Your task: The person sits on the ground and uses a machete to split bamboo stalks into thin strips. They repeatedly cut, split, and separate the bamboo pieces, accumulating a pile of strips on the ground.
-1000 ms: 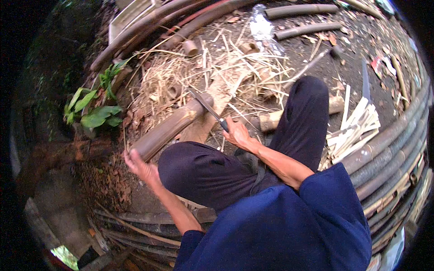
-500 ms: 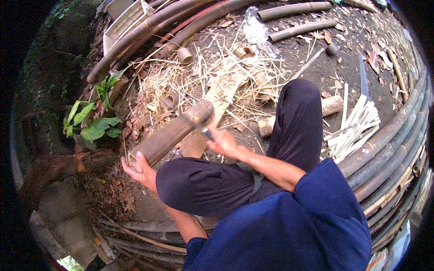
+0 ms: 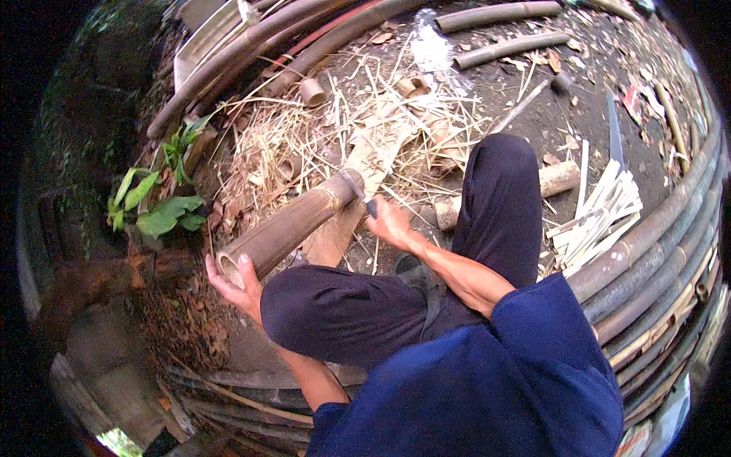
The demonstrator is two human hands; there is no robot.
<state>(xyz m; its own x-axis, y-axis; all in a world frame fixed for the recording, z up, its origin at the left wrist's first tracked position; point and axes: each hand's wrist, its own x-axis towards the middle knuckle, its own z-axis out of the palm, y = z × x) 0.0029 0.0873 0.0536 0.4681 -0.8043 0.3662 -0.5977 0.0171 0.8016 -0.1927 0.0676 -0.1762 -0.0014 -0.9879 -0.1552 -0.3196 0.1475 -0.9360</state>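
A thick brown bamboo section [image 3: 285,226] slants from lower left to upper right in front of my left knee, its far part over a flat wooden board [image 3: 335,234]. My left hand [image 3: 237,283] grips its near, hollow end, thumb on the rim and fingers around the outside. In my right hand [image 3: 392,223] is a knife [image 3: 371,207] with a dark handle. Its blade lies against the bamboo near the far end, beside the node ring. My right fingers are closed around the handle.
Pale shavings [image 3: 266,152] cover the ground ahead, with short bamboo offcuts [image 3: 312,92] among them. Split white strips [image 3: 598,209] and a saw [image 3: 614,133] lie at right. Long bamboo poles [image 3: 632,251] curve along the right side. A leafy plant [image 3: 167,215] grows at left.
My right hand has moved slightly right and up, bringing the knife blade against the bamboo's far end. My left hand stays on the near end, and the bamboo has barely shifted.
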